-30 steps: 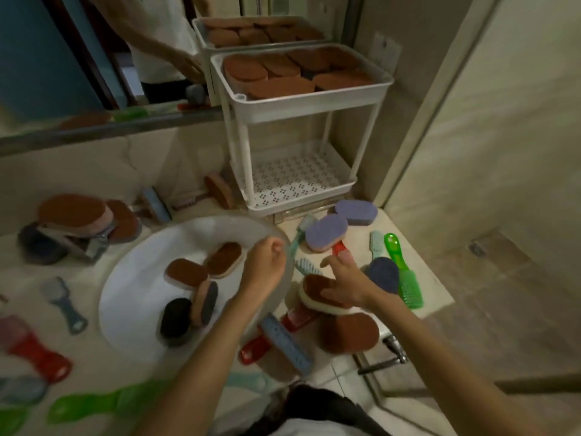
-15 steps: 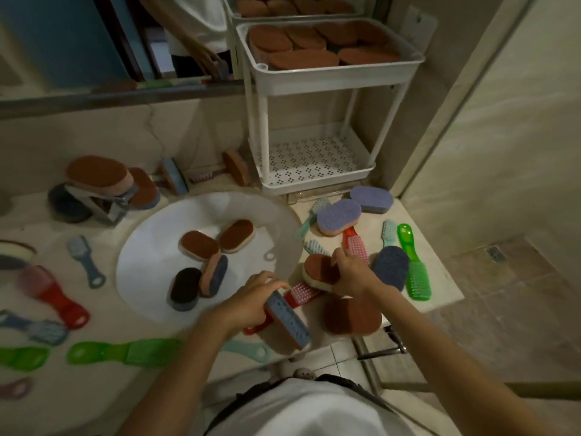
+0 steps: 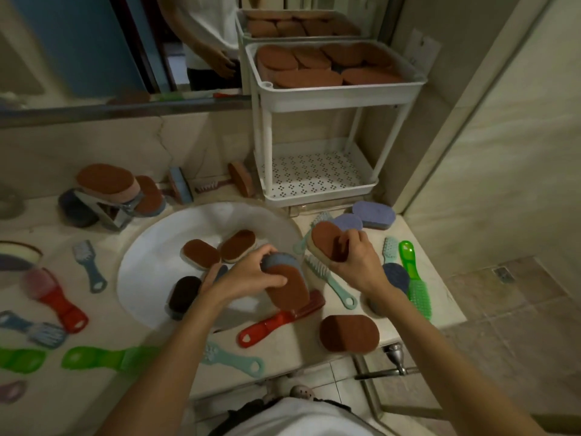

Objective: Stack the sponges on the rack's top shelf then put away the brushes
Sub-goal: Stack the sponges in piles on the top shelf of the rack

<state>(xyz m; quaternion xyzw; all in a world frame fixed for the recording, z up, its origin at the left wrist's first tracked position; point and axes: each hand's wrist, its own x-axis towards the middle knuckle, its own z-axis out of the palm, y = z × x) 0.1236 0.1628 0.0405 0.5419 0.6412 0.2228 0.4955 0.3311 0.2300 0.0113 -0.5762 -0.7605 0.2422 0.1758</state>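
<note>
Our left hand (image 3: pixel 248 278) has its fingers and thumb curled round a blue-backed brown sponge (image 3: pixel 287 289), held tilted over the three-o'clock rim of the sink basin (image 3: pixel 151 247). Our right hand (image 3: pixel 356 264) grips a cream-backed brown sponge (image 3: pixel 325 239), brown face towards us. It is at about two o'clock from the left hand and apart from it.

A red brush (image 3: pixel 279 320) lies beneath the left hand's sponge, and a teal brush (image 3: pixel 330 278) lies between the hands. At five o'clock from the right hand a loose brown sponge (image 3: pixel 349 333) rests on the counter (image 3: pixel 443 297). A green brush (image 3: pixel 416 284) lies at three o'clock. Two brown sponges (image 3: pixel 201 253) and a black sponge (image 3: pixel 184 292) lie in the basin.

At twelve o'clock stands the white rack (image 3: pixel 333 97). Its top shelf is filled with stacked brown sponges (image 3: pixel 309 78), and its lower shelf (image 3: pixel 314 174) is perforated.
</note>
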